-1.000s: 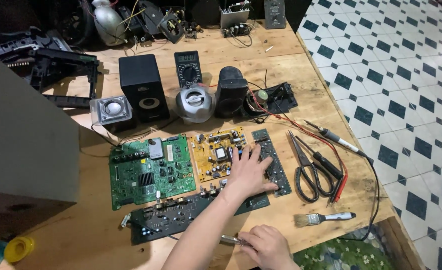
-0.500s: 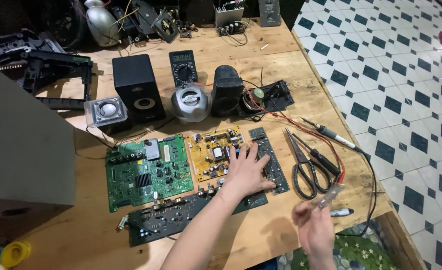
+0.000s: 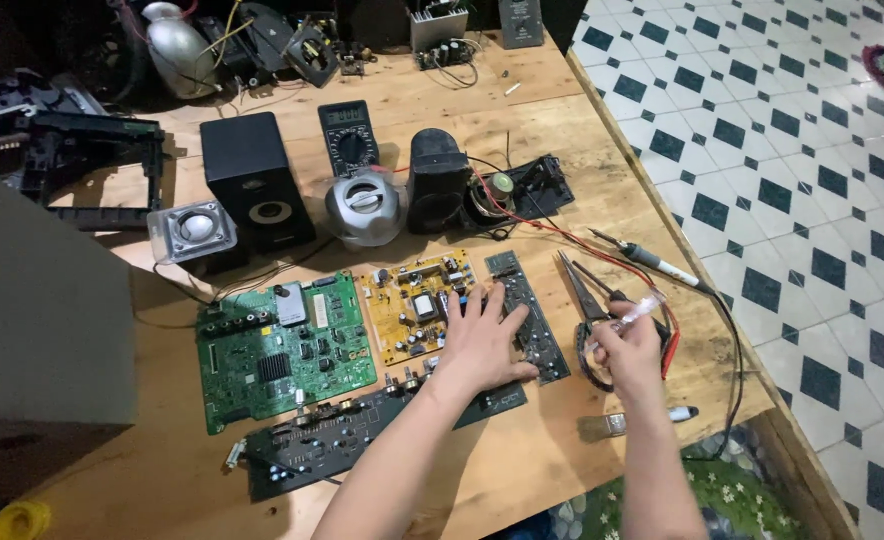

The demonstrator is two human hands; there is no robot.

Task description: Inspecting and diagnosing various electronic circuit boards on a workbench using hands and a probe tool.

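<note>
My left hand [image 3: 483, 340] lies flat with spread fingers across the right edge of a yellow circuit board [image 3: 414, 307] and a narrow dark circuit board [image 3: 533, 320]. A long black circuit board [image 3: 342, 437] lies under my wrist. My right hand [image 3: 626, 352] hovers above the black-handled pliers and scissors [image 3: 591, 300], pinching a thin clear-handled tool [image 3: 638, 309] that points up and right. A large green circuit board [image 3: 282, 346] sits left of the yellow one.
Behind the boards stand a black speaker box [image 3: 254, 180], a small square speaker [image 3: 193, 231], a round silver speaker [image 3: 363, 205], a multimeter [image 3: 351, 137] and a dark speaker [image 3: 438, 179]. A soldering iron [image 3: 654, 262] lies right, a brush [image 3: 638, 419] near the wooden table's front edge. Tiled floor lies to the right.
My right hand rose from the front table edge, moved right and up over the pliers, now holding the thin clear-handled tool. My left hand stayed on the boards.
</note>
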